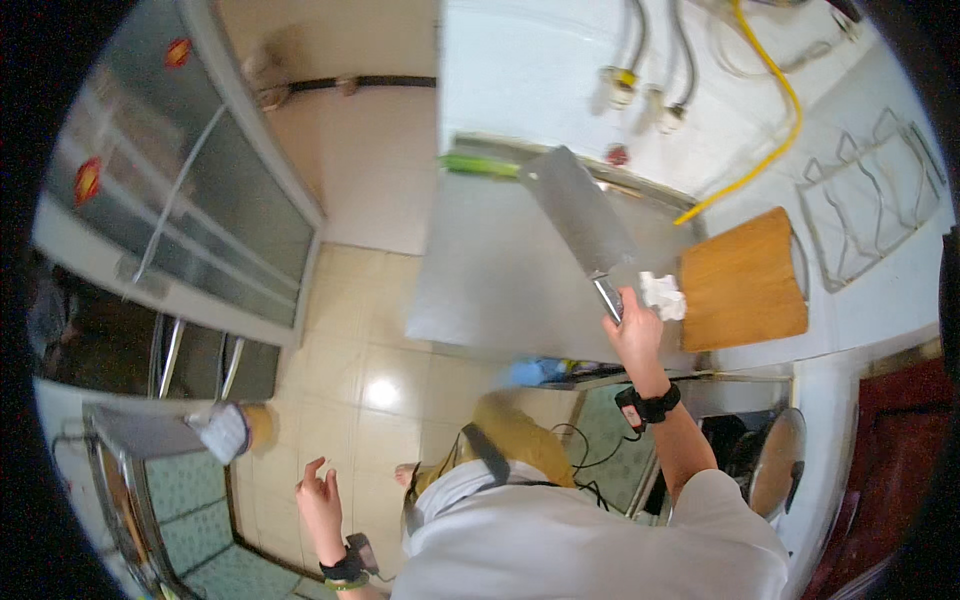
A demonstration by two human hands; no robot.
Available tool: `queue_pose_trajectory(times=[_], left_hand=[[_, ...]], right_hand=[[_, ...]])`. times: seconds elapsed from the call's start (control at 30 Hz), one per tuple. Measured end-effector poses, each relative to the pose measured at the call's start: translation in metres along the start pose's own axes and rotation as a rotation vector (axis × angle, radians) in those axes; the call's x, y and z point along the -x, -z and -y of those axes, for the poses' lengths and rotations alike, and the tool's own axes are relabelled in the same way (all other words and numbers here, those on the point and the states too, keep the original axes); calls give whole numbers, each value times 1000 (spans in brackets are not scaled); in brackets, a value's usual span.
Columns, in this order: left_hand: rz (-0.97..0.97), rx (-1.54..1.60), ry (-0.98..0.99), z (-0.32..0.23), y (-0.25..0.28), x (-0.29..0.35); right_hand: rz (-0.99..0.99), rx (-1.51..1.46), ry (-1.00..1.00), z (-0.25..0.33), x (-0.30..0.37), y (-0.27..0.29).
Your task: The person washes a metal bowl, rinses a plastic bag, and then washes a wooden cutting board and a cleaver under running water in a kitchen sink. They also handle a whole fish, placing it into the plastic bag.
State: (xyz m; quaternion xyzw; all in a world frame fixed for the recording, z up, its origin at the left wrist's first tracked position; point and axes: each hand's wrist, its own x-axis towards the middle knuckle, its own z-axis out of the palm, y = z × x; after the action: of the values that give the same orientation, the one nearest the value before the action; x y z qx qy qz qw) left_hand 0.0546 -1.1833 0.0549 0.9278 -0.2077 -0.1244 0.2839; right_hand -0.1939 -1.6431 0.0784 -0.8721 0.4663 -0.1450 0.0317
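Note:
My right hand (637, 333) is closed round the handle of a cleaver (575, 210), whose broad metal blade points up and to the left over the grey metal counter (470, 260). Just right of that hand lies a crumpled white tissue or cloth (663, 296), beside a wooden cutting board (750, 285). My left hand (319, 497) hangs low at the left over the tiled floor, fingers loosely bent and apart, with nothing in it. A long green thing (480, 165), blurred, lies along the counter's far edge.
A wire rack (870, 205) stands at the right by the wall. A yellow hose (790, 110) runs down to the counter's back. A glass-fronted cabinet (200, 180) stands at the left. Below the counter's front are a blue item (535, 373) and a round lid (778, 463).

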Motion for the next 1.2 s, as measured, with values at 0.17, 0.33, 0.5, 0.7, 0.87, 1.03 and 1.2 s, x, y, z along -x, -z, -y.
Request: queue_pose_trajectory(times=[0.17, 0.33, 0.5, 0.7, 0.87, 1.03, 1.2], left_hand=[[-137, -12, 52, 87, 69, 31], [-308, 0, 213, 194, 134, 83], [-459, 70, 482, 268, 177, 136], [-624, 75, 617, 349, 197, 138], [-745, 78, 825, 398, 237, 113], [-814, 79, 976, 427, 295, 90], [-766, 103, 1088, 476, 327, 78]], right_hand=[[-10, -265, 363, 187, 50, -11], [32, -391, 682, 365, 104, -18], [96, -448, 947, 510, 142, -26], [186, -458, 1293, 684, 152, -59], [254, -655, 1546, 847, 170, -96], [392, -682, 1652, 983, 194, -124], [486, -437, 1780, 1069, 222, -146]])
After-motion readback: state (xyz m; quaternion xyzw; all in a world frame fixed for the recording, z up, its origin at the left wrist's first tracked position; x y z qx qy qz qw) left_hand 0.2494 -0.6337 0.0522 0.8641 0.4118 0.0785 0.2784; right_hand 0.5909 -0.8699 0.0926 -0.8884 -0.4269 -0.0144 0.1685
